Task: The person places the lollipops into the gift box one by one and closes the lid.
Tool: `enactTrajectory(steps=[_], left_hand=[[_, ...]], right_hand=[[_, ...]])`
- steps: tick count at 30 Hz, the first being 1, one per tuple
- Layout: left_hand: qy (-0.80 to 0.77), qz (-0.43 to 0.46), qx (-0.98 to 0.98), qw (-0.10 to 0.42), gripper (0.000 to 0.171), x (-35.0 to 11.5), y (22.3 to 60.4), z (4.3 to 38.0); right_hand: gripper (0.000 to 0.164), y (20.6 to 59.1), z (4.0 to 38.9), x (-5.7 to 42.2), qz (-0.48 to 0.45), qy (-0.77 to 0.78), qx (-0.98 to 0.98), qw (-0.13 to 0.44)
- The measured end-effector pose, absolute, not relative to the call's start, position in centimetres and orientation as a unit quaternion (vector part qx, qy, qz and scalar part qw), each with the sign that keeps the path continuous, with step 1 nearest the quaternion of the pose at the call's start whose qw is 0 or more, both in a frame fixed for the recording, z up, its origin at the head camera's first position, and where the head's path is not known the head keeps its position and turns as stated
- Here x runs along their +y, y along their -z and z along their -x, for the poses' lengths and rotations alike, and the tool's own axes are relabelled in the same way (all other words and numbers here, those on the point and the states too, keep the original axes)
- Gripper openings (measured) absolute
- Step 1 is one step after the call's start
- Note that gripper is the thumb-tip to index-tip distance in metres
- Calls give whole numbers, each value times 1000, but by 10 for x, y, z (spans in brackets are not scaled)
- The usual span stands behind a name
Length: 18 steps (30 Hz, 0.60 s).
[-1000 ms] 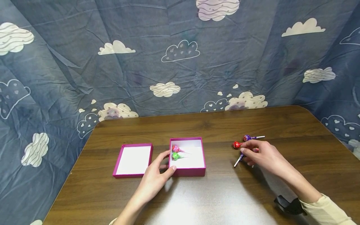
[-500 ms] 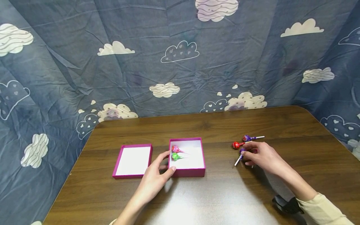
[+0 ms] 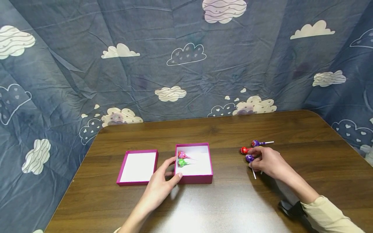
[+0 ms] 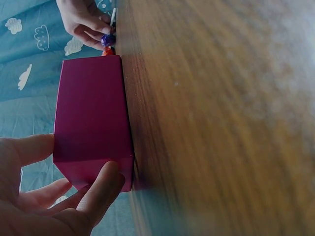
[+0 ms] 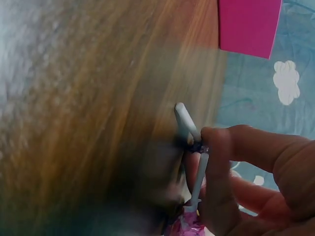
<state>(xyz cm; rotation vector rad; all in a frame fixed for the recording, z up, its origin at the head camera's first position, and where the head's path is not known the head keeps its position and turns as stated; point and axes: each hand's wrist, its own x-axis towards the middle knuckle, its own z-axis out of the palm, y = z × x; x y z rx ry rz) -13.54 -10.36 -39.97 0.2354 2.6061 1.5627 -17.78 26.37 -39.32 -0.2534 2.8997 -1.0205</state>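
My left hand grips the near left corner of a magenta box, thumb on the front wall and other fingers along its left side. Inside the white interior lie a pink lollipop and a green lollipop, side by side. My right hand pinches a purple lollipop just below its wrapped head, stick toward the front. A red lollipop lies just beyond the fingertips, and a second purple one behind it. Under the right hand, a pink-wrapped lollipop shows in the right wrist view.
Left of the box lies its shallow lid, white inside facing up with magenta edges. The brown wooden table ends at a blue cloud-patterned cloth behind. A black strap hangs at the right sleeve.
The purple lollipop at my right fingertips has swung round: its stick pointed front-left and now points front-right. The right forearm has shifted slightly left. My left hand and the box stay put.
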Motion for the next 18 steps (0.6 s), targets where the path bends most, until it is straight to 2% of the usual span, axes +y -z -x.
enactTrajectory(steps=[7,18], left_hand=[[-510,-76,856,47,54,-103,399,135],[-514,-79,853,46,53,-103,400,135]], right_hand=[[40,395,178,263,81,340,936,34],[30,399,180,258,112,330,937,-7]])
